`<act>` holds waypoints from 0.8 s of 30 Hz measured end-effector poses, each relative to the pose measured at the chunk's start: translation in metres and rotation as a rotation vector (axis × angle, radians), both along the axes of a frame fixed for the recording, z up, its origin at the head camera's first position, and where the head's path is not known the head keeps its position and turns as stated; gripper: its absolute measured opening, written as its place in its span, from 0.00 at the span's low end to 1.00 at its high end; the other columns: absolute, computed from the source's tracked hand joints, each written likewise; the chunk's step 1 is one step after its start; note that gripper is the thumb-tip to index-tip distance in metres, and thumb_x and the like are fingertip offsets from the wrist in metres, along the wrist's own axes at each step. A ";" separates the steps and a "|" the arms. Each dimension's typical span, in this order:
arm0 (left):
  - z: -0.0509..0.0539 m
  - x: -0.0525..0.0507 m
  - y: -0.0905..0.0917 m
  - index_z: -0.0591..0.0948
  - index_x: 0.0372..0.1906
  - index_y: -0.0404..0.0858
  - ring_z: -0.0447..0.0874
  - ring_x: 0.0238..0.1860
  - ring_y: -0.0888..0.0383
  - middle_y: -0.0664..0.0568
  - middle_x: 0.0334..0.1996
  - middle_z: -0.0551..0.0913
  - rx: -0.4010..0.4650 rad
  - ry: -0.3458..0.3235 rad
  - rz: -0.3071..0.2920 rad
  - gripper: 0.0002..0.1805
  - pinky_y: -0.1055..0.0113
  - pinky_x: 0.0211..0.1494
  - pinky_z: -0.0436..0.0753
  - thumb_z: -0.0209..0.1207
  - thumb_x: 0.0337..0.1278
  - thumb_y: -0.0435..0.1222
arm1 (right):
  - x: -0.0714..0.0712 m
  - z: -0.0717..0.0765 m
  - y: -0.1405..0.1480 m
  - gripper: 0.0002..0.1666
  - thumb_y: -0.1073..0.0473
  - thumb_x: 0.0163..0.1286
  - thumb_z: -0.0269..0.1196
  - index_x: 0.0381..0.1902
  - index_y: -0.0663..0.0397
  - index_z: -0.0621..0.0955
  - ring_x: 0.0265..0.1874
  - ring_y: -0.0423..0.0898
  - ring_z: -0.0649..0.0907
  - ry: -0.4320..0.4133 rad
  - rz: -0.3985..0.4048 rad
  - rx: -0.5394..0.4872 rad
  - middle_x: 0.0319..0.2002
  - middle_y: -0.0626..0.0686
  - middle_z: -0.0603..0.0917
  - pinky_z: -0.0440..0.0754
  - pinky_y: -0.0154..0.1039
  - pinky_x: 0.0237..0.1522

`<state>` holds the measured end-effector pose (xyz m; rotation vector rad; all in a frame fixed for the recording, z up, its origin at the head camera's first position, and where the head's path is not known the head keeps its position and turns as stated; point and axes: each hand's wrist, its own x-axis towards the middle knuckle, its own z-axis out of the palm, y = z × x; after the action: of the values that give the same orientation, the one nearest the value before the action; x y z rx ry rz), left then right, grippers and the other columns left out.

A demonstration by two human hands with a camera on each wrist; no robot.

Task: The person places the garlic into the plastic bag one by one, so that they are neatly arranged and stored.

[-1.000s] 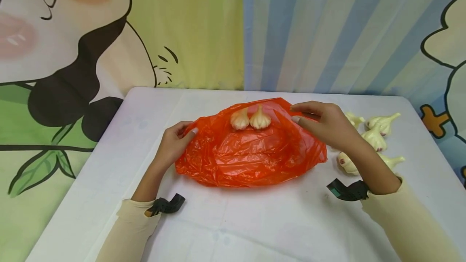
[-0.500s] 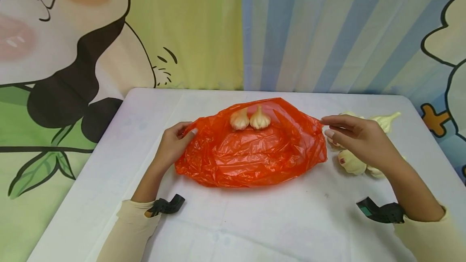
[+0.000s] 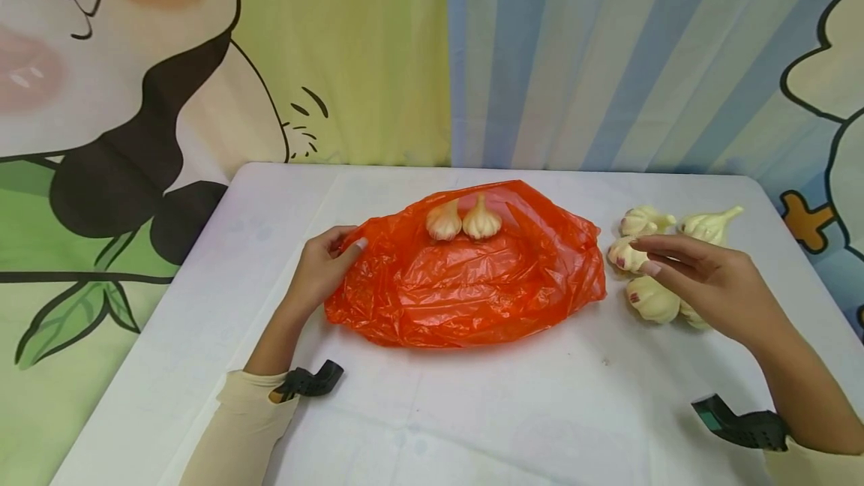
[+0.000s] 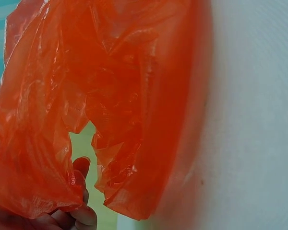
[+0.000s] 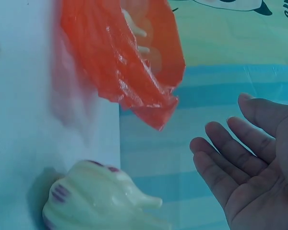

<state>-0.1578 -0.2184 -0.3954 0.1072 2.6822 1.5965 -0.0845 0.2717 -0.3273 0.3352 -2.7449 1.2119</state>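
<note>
Red, translucent, crinkled plastic bag (image 3: 466, 291) lies across the middle of the white, flat tabletop (image 3: 472, 418) in the head view, its long axis running left to right, its right end pointing toward a cluster of cream, rounded garlic bulbs (image 3: 652, 300) with tapering stems. Two pale, round-bellied bulbs (image 3: 482, 222) show at its far side, stems pointing away from the person. The left hand (image 3: 329, 265) pinches the bag's left end between thumb and fingers. The right hand (image 3: 715, 287) has just left the bag's right edge and hangs over the cluster, so I judge that the left alone now steadies the plastic while the right is free. In the left wrist view, curled fingertips show at the bag's edge; which way its mouth faces is unclear. In the right wrist view, the right hand's fingers are extended, thumb apart, holding nothing, clear of bag and nearest bulb.
</note>
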 end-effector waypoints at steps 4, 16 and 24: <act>0.000 0.000 0.000 0.79 0.57 0.38 0.79 0.45 0.53 0.47 0.47 0.81 -0.005 -0.007 0.001 0.20 0.65 0.45 0.81 0.59 0.66 0.45 | 0.006 -0.003 0.006 0.19 0.67 0.66 0.65 0.55 0.60 0.80 0.48 0.28 0.76 0.042 -0.045 -0.005 0.48 0.34 0.79 0.72 0.17 0.42; 0.001 0.000 0.002 0.80 0.56 0.38 0.79 0.44 0.52 0.47 0.47 0.81 0.010 -0.013 -0.004 0.19 0.68 0.43 0.80 0.59 0.66 0.44 | 0.018 -0.024 0.026 0.20 0.61 0.68 0.64 0.57 0.60 0.79 0.48 0.24 0.74 0.045 -0.274 0.007 0.48 0.35 0.78 0.69 0.15 0.43; 0.001 0.001 0.004 0.79 0.57 0.38 0.79 0.43 0.52 0.46 0.47 0.81 0.010 -0.023 -0.001 0.19 0.68 0.42 0.81 0.59 0.67 0.44 | 0.021 -0.035 0.031 0.23 0.61 0.68 0.65 0.59 0.60 0.77 0.48 0.23 0.74 0.026 -0.330 -0.033 0.50 0.35 0.77 0.70 0.16 0.43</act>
<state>-0.1569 -0.2148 -0.3944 0.0901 2.6568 1.6016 -0.0639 0.3026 -0.3621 -0.1023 -2.6175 1.1515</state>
